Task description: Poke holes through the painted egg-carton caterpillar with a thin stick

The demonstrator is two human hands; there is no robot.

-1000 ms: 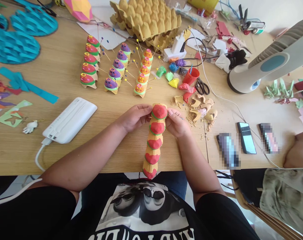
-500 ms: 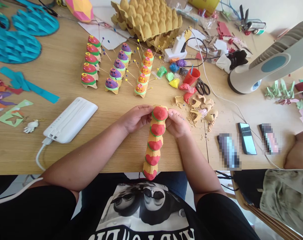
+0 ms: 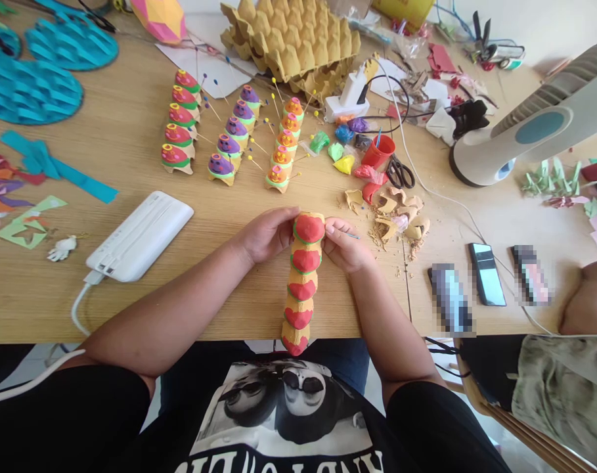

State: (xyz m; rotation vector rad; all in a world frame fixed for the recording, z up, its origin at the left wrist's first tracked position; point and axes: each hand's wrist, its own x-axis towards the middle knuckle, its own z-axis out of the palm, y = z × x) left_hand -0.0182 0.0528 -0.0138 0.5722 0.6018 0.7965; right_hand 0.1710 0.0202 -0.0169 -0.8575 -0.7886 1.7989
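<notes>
An egg carton strip (image 3: 298, 289) with a row of red clay caps edged in green points toward my body, its lower end at the table edge. My left hand (image 3: 268, 236) is closed on the strip's far end from the left. My right hand (image 3: 347, 246) is closed at the other side of that end, thumb at its edge. A thin blue stick (image 3: 353, 236) pokes out from between my right fingers; the rest of it is hidden. Beyond stand finished-looking carton caterpillars: a red one (image 3: 180, 125), a purple one (image 3: 234, 135) and an orange one (image 3: 286, 141).
Carton scraps (image 3: 394, 217), black scissors (image 3: 400, 172), a red cup (image 3: 378, 150) and bagged clay (image 3: 344, 164) lie right of centre. A white power bank (image 3: 140, 236) is at left. Egg trays (image 3: 288, 39) are stacked behind. A fan (image 3: 525, 125), phones (image 3: 488, 272) and another person's arm (image 3: 588, 295) are at right.
The far end of the strip has shifted slightly left and nearer to me. My right hand has turned a little, and more of the thin blue stick shows.
</notes>
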